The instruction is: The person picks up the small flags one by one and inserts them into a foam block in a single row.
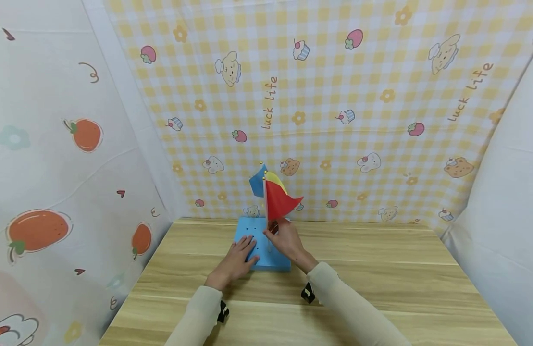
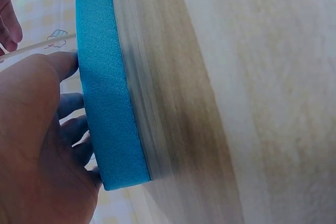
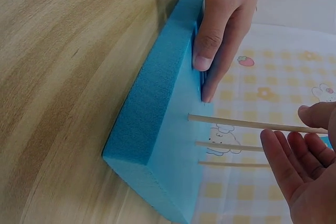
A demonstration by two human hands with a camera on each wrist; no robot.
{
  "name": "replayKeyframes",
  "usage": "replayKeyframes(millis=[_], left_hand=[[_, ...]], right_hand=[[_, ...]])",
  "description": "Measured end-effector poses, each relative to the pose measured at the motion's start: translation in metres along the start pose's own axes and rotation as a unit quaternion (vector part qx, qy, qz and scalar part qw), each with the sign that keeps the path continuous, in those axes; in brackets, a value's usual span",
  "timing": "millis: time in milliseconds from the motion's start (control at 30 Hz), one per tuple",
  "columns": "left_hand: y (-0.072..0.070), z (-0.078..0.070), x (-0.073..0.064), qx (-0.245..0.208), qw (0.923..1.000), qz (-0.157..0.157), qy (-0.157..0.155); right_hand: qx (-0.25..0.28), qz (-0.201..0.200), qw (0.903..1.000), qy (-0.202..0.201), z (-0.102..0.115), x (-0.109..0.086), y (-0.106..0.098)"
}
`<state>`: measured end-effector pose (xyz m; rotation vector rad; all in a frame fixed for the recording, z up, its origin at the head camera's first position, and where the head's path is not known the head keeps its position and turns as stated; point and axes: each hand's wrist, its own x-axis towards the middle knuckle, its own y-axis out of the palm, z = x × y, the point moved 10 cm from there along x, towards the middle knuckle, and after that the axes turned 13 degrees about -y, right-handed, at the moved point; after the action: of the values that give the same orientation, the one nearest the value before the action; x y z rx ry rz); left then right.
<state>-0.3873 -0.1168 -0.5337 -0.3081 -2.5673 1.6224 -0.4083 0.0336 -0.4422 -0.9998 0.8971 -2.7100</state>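
Observation:
A light-blue foam block (image 1: 272, 262) lies on the table, with several small dark holes in its top. My left hand (image 1: 237, 261) rests on the block's left part, fingers spread and fairly straight. Three thin sticks stand in the block in the right wrist view; the nearest stick (image 3: 226, 122) passes between the thumb and forefinger of my right hand (image 3: 312, 156). Seen from the head, the right hand (image 1: 289, 240) pinches the stick of a red flag (image 1: 278, 201) low down. Behind it are a blue flag (image 1: 257, 183) and a partly hidden yellow flag (image 1: 275, 179).
The wood-grain table (image 1: 370, 269) extends around the block on both sides. A yellow checked cloth (image 1: 327, 86) hangs at the back, close behind the flags. White printed cloth (image 1: 67, 168) hangs on the left, and pale cloth (image 1: 513, 168) on the right.

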Motion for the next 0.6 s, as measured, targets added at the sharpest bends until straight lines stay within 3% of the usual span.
replayKeyframes(millis=[600], left_hand=[[0.0005,0.0004,0.0009,0.001,1.0000,0.001,0.000]], right_hand=[[-0.009,0.005,0.9998,0.015,-0.0025,-0.0006,0.0009]])
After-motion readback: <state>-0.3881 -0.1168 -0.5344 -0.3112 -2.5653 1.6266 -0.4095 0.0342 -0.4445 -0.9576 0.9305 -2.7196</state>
